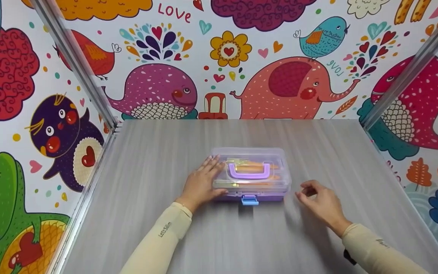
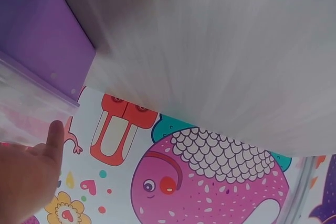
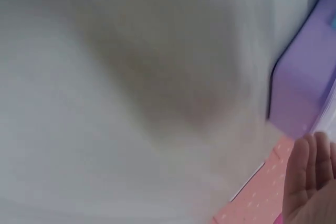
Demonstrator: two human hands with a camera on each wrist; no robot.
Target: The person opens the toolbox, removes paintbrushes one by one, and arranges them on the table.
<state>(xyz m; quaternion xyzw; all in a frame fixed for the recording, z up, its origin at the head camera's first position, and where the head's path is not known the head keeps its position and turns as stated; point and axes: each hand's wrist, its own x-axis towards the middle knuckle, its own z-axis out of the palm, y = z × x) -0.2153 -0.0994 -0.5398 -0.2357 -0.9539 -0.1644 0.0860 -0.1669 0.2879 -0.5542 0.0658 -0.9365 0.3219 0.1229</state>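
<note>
A plastic storage box (image 1: 251, 198) with a purple base sits on the table, its clear lid (image 1: 280, 160) down. On the lid lies a purple carrying handle (image 1: 249, 176), and a light-blue latch (image 1: 250, 200) sticks out at the front. Orange and yellow-green items show blurrily through the lid. My left hand (image 1: 202, 182) rests against the box's left side, fingers spread over the lid edge and thumb at the front corner. Just right of the box, my right hand (image 1: 323, 201) hovers with fingers loosely bent and nothing visible in them. The right wrist view shows its fingertips (image 3: 321, 140) near the box's side.
The grey wood-grain table (image 1: 146, 152) extends around the box on all sides. Printed cartoon walls (image 1: 219, 76) enclose the back and both sides, with metal posts (image 1: 78, 64) at the corners.
</note>
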